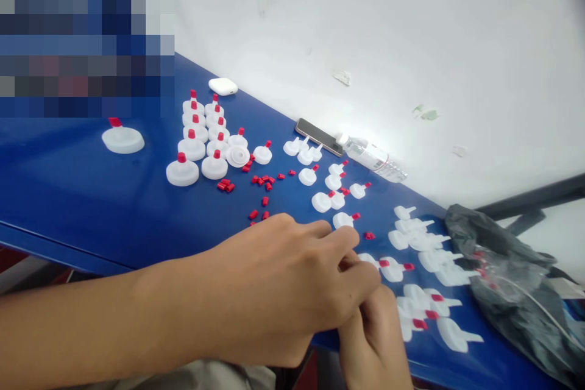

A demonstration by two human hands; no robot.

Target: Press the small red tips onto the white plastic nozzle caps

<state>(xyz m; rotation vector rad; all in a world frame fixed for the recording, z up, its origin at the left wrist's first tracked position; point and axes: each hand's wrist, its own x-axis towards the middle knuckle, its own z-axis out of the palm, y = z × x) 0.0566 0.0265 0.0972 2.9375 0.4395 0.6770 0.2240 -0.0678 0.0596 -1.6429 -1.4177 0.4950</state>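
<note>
1. Head view. Left hand [301, 280]: fingers curled inward, overlapping the right hand; contents hidden, so whether it grips anything cannot be told.
2. Right hand [375, 329]: fingers bent, partly covered by the left hand; grip likewise cannot be told.
3. Loose red caps [265, 201]: scattered on the blue table [68, 213], several just beyond the left hand.
4. Red-capped white lids [181, 174]: rows standing beyond and left of the left hand; others nearer, beyond its fingers.
5. Bare-spouted white lids [452, 335]: right of the right hand.
6. Dark plastic bag [512, 323]: farther right.
7. Phone [320, 136], clear bottle [370, 155]: beyond both hands, beside the wall [434, 42].
8. Obstruction: left hand blocks sight of the right fingertips.
</note>
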